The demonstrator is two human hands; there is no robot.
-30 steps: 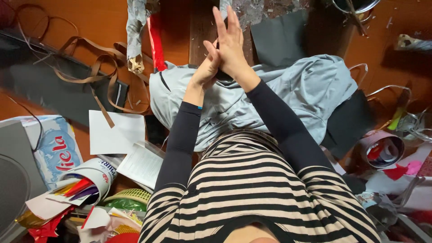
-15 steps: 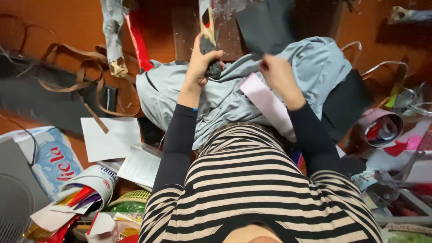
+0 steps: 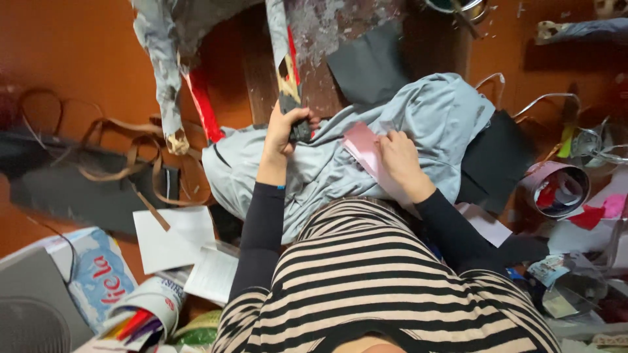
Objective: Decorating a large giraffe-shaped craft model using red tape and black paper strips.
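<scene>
Pink paper (image 3: 364,149) half under flat right hand (image 3: 399,157); left hand (image 3: 282,131) clamped on dark-handled tool (image 3: 292,98), tip indistinct.

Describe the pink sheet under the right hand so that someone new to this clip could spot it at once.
Start at the grey cloth heaped in the middle of the floor. On its near side the right hand presses on the pink sheet, which runs diagonally under the hand. It is the only pale pink piece lying on the cloth; the sheets around it are black.

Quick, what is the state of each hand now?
Left hand: closed around a dark handle.
Right hand: resting on pink paper, fingers bent.
</scene>
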